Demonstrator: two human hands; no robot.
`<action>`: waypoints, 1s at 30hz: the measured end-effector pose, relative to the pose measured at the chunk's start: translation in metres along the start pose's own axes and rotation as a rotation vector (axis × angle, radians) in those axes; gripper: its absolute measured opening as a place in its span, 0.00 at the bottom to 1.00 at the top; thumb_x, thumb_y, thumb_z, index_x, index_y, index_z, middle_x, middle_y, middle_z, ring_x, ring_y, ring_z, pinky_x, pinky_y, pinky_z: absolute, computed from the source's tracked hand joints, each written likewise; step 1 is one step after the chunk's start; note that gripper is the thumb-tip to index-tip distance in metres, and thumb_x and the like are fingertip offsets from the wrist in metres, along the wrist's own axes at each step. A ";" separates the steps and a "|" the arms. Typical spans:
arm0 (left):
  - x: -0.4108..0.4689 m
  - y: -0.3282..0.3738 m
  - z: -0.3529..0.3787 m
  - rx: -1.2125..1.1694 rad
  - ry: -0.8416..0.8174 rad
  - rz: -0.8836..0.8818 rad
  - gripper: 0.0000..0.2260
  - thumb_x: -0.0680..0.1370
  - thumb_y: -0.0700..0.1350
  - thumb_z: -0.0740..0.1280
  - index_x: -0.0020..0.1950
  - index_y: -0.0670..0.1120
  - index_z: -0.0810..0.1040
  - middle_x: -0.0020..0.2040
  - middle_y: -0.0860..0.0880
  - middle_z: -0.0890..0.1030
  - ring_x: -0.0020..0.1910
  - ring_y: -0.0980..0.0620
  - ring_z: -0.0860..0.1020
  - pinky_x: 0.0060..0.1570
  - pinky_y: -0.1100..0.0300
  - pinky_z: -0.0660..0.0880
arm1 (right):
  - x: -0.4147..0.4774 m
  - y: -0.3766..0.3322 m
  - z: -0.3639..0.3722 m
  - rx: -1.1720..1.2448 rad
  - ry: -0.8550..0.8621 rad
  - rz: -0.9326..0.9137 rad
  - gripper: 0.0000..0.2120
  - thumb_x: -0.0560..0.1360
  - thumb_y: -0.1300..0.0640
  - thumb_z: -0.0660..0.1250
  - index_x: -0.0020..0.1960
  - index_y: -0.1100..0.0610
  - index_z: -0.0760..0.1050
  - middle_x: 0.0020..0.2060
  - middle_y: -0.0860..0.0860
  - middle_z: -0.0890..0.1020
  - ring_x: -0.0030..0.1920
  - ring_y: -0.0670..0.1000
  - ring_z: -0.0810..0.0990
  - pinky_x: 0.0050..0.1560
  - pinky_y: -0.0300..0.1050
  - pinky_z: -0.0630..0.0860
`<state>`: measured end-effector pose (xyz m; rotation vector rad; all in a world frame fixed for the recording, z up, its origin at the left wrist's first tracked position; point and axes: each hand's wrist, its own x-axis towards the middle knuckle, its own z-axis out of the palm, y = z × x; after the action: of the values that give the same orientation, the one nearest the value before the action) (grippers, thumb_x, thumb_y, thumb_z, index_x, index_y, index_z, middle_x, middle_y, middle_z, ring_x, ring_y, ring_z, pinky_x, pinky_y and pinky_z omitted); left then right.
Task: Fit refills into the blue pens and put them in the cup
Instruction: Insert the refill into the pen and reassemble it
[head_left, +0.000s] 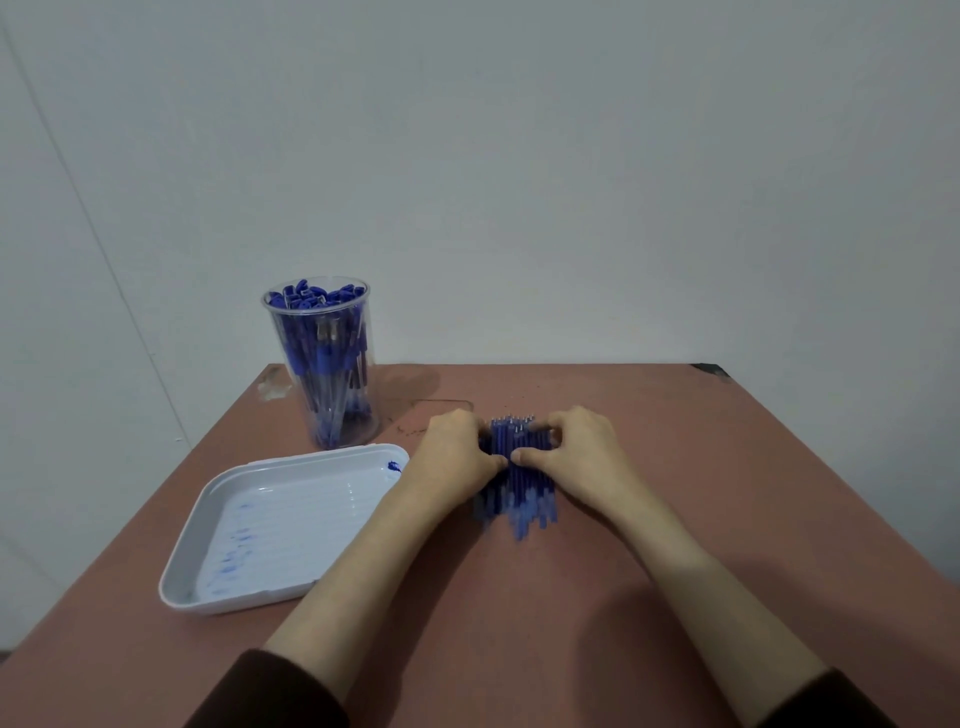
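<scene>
Head view. A bundle of thin blue plastic pen refills (519, 486) lies on the reddish-brown flat surface (675, 467), metal tips pointing away from the person, near ends blurred. The left hand (457, 452) presses against the bundle's left side with fingers curled in; the right hand (574, 452) does the same on the right side. Both thumbs meet over the top of the bundle, so the two hands are partly closed around it, cupping the refills between them. Whether any single refill is pinched cannot be told.

A tall clear plastic cup (319, 364) stands upright at the far left of the surface, well apart from the hands, packed with blue capped pens (324, 358). Just in front of the cup sits a shallow white plastic tray (197, 519), its ribbed floor smeared with blue ink. Dark sleeves (270, 691) cover both forearms near the frame's lower edge.
</scene>
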<state>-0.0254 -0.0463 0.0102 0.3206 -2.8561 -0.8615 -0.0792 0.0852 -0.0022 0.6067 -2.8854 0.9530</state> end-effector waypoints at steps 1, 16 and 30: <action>0.000 0.002 0.001 -0.005 -0.001 -0.002 0.12 0.75 0.44 0.69 0.55 0.40 0.81 0.48 0.43 0.82 0.43 0.51 0.75 0.47 0.59 0.74 | 0.001 0.002 -0.002 0.005 -0.011 0.004 0.22 0.72 0.48 0.73 0.63 0.54 0.78 0.56 0.53 0.79 0.51 0.50 0.76 0.47 0.38 0.67; -0.052 -0.044 -0.026 0.400 0.151 0.033 0.30 0.76 0.68 0.54 0.74 0.55 0.62 0.72 0.47 0.64 0.71 0.45 0.58 0.69 0.53 0.57 | -0.006 0.005 0.008 0.019 0.122 -0.069 0.15 0.78 0.49 0.65 0.62 0.52 0.76 0.49 0.49 0.69 0.53 0.50 0.73 0.51 0.43 0.68; -0.063 -0.057 -0.022 0.372 0.006 0.040 0.33 0.76 0.66 0.55 0.77 0.53 0.52 0.78 0.51 0.51 0.77 0.48 0.45 0.74 0.46 0.47 | -0.030 -0.005 0.017 0.023 0.228 -0.126 0.13 0.77 0.52 0.65 0.60 0.52 0.78 0.48 0.46 0.69 0.57 0.51 0.68 0.57 0.43 0.65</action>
<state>0.0489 -0.0888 -0.0082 0.3026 -2.9938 -0.3164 -0.0485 0.0819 -0.0180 0.6283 -2.6078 0.9699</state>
